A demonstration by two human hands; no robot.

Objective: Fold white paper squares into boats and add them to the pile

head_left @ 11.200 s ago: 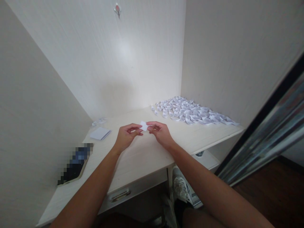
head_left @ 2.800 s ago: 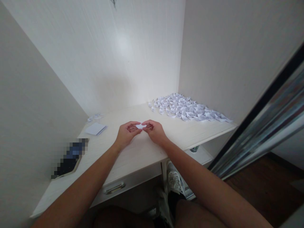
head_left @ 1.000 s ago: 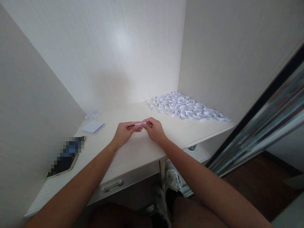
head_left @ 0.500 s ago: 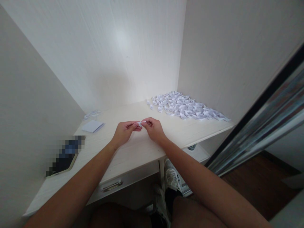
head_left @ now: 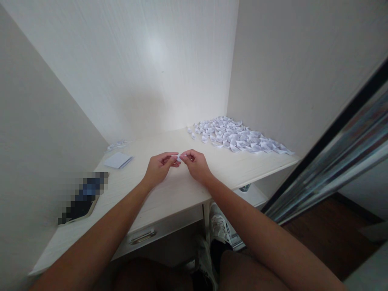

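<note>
A small white paper is between the two hands, above the front part of the white table, and the fingers hide most of it. The left hand pinches it from one side with thumb and fingers, and the right hand pinches it from the other side; the fingertips of both are close together. To the left lies a paper stack, with thin white pieces behind it and a partly blurred dark device nearer. At the right back, many folded papers spread along the wall.
</note>
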